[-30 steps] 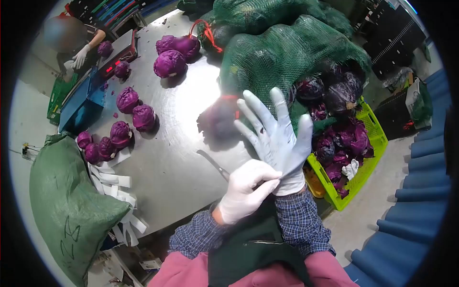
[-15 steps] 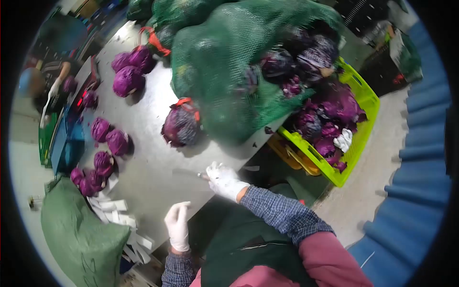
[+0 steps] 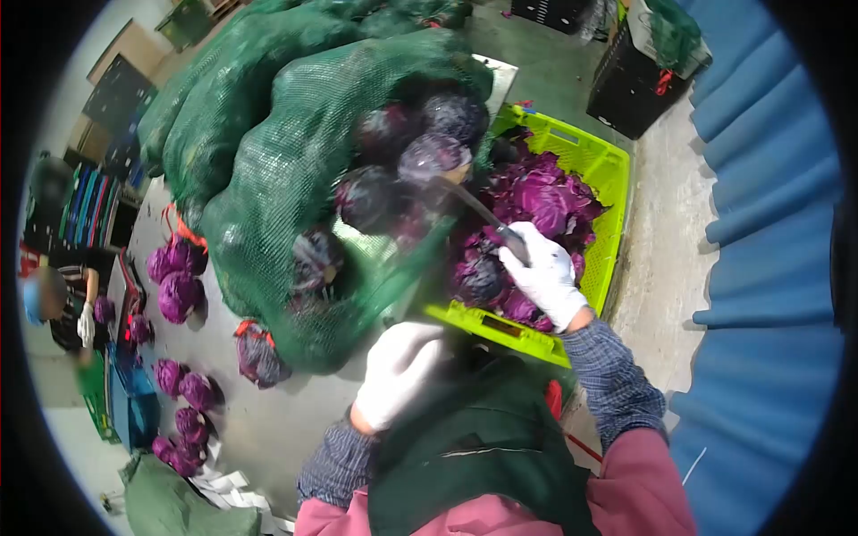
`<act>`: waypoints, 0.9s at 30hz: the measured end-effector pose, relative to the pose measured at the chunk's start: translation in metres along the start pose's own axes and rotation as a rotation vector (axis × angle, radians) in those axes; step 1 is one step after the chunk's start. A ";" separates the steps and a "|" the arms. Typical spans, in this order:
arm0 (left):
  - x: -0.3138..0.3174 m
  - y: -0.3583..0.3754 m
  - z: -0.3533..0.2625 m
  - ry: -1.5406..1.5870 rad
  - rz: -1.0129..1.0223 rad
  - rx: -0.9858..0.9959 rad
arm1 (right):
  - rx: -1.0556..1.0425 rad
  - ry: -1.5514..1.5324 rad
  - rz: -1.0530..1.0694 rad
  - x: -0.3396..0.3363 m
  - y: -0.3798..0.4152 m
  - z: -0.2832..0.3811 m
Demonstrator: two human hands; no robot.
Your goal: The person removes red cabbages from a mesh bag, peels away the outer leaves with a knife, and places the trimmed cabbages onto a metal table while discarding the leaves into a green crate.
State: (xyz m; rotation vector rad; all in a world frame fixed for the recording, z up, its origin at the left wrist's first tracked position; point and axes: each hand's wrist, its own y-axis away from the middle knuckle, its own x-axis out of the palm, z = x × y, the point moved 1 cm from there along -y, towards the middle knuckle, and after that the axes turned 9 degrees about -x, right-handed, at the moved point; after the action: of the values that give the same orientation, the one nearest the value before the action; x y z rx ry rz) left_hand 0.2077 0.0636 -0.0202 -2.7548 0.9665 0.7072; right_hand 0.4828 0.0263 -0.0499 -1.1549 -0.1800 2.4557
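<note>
My right hand, in a white glove, is closed round the dark handle of a knife. Its blade reaches up and left to a red cabbage among several at the mouth of a green mesh bag. My left hand, also gloved, is over the table's front edge just below the bag; its fingers are blurred. Under my right hand stands a lime-green crate filled with purple cabbage leaves. A red cabbage with an orange tie lies left of the bag.
Trimmed red cabbages sit along the left of the metal table. More full mesh bags lie at the back. A co-worker is at the far left. Black crates stand at the back right, beside a blue curtain.
My right hand has moved with the knife from over the table to the bag's mouth and crate. My left hand has risen toward the bag. The view has swung right.
</note>
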 end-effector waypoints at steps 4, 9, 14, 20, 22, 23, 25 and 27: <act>0.057 -0.067 -0.046 -0.230 -0.026 0.250 | -0.124 0.521 0.002 0.011 -0.027 -0.016; 0.127 -0.113 -0.076 -0.402 0.071 0.389 | -0.050 0.584 0.372 0.026 -0.053 -0.026; 0.139 -0.110 -0.060 -0.468 0.160 0.331 | -0.056 0.627 0.299 0.042 -0.033 -0.049; 0.120 -0.116 -0.027 -0.425 0.388 0.236 | 0.083 0.621 0.359 0.080 -0.003 -0.050; 0.124 -0.106 -0.017 -0.556 0.385 0.258 | 0.083 0.652 0.315 0.097 0.010 -0.046; 0.125 -0.094 -0.018 -0.813 0.386 0.422 | 0.205 0.604 0.386 0.111 0.017 -0.044; 0.139 -0.093 -0.006 -0.883 0.268 0.583 | 0.296 1.564 0.801 0.161 0.038 -0.038; 0.152 -0.092 0.017 -0.986 0.278 0.594 | 0.485 2.365 1.467 0.212 0.052 -0.037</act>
State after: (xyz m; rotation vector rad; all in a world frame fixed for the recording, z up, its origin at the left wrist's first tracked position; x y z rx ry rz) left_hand 0.3625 0.0561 -0.1095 -1.4679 1.0472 1.3447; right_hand 0.3745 0.0673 -0.2387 -3.1067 2.0594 -0.3357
